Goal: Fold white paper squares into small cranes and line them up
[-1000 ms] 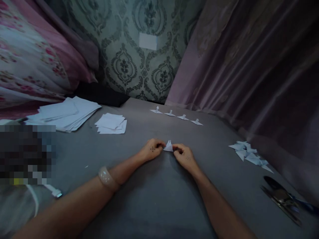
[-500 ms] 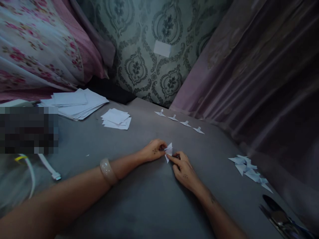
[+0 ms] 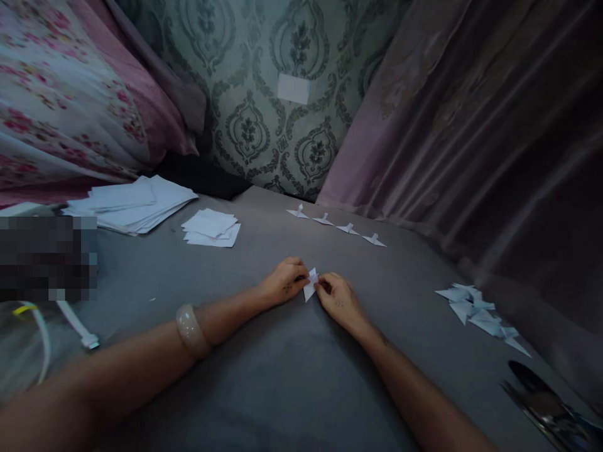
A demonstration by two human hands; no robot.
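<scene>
The small, pointed white folded-paper piece (image 3: pixel 309 289) sits between my two hands, one tip jutting toward me below the fingers. My left hand (image 3: pixel 285 280) has its fingers closed on the left edge; my right hand (image 3: pixel 340 301) pinches the right edge, thumb against forefinger. I can't tell whether the paper touches the smooth grey cloth surface (image 3: pixel 264 376) underneath.

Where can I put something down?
Bare grey surface lies between the left arm and right arm, and from the right hand across to the folded-paper pile. It's crowded far left with paper stacks; at right, with that pile and metal things; and in the middle, where the left hand and right hand hold a folded paper.
</scene>
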